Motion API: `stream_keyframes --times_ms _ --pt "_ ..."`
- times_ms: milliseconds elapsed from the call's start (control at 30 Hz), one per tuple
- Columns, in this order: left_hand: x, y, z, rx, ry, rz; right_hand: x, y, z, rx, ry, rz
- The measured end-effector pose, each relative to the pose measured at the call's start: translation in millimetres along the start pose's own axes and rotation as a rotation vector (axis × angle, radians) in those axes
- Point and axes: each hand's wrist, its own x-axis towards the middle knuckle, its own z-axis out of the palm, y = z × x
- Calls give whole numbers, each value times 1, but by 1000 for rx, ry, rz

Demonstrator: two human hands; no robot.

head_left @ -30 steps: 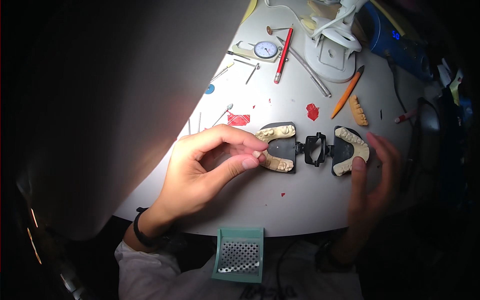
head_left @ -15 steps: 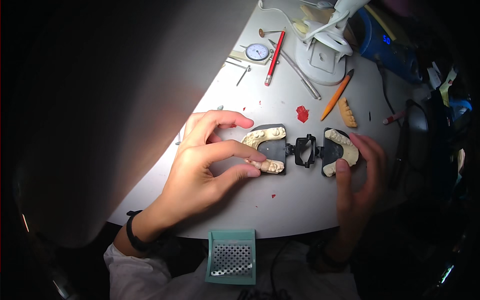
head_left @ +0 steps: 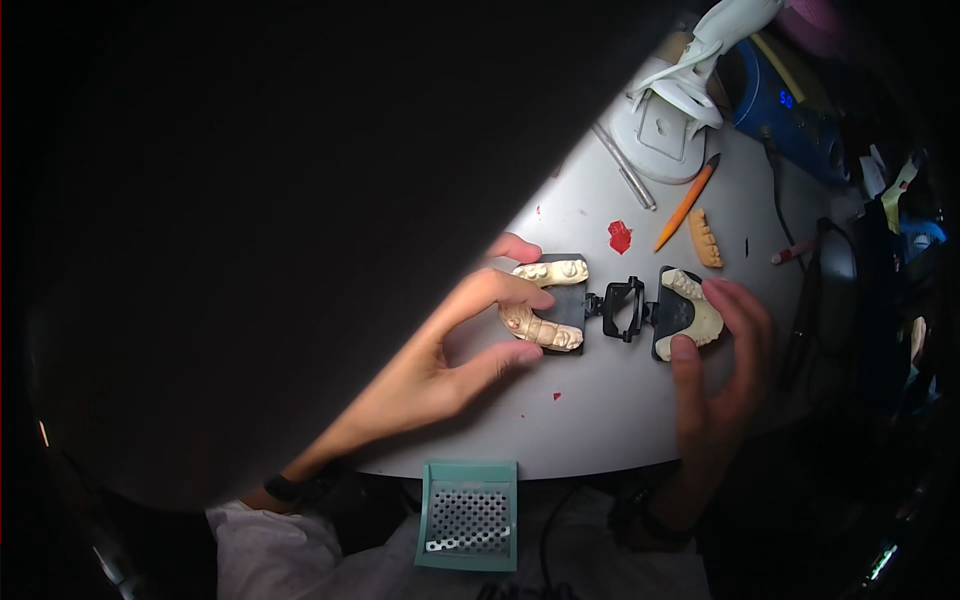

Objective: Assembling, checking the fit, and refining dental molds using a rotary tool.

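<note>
On the table, a hinged black dental articulator lies opened flat with a cream plaster dental cast on each half. Around the near arm of the left cast, my left hand has its thumb and forefinger apart, thumb by the outer edge, forefinger over the arch. A tan, smooth tooth section sits in that near arm. My right hand grips the right cast, thumb at its near end and fingers at its outer side. A dark shape hides part of my left hand and wrist.
Beyond the casts lie a red wax scrap, an orange pencil-like tool, a tan tooth-row piece and a silver pen-like tool. A white stand is farther back. A green perforated tray is at the near edge.
The dark shape now covers more of the left side, hiding the gauge and red pencil. My left thumb and forefinger have parted from the tooth section. My right hand keeps its hold.
</note>
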Motion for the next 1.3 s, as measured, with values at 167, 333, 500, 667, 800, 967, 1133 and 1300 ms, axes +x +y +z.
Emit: stream_keyframes --times_ms 167,333,500,667,800,967,1133,1300 --pt "-1 -8 -3 53 -29 62 1 -4 0 -16 -9 15" --pt "2 -11 1 95 -43 125 3 -21 -6 -153 -103 -274" --pt "-1 -8 2 106 -23 121 -4 -49 23 -93 -133 -303" --pt "1 -3 -3 348 -54 208 -10 -51 36 -189 -92 -327" --pt "-2 -11 4 215 12 217 -11 -51 36 -272 -95 -378" --pt "-4 -14 10 -102 -37 72 -9 -49 38 -357 -99 -432" --pt "3 -8 -6 187 -75 195 -14 -45 38 -228 -165 -357" --pt "-2 1 -2 -21 -23 138 -9 -42 39 -81 -95 -352"
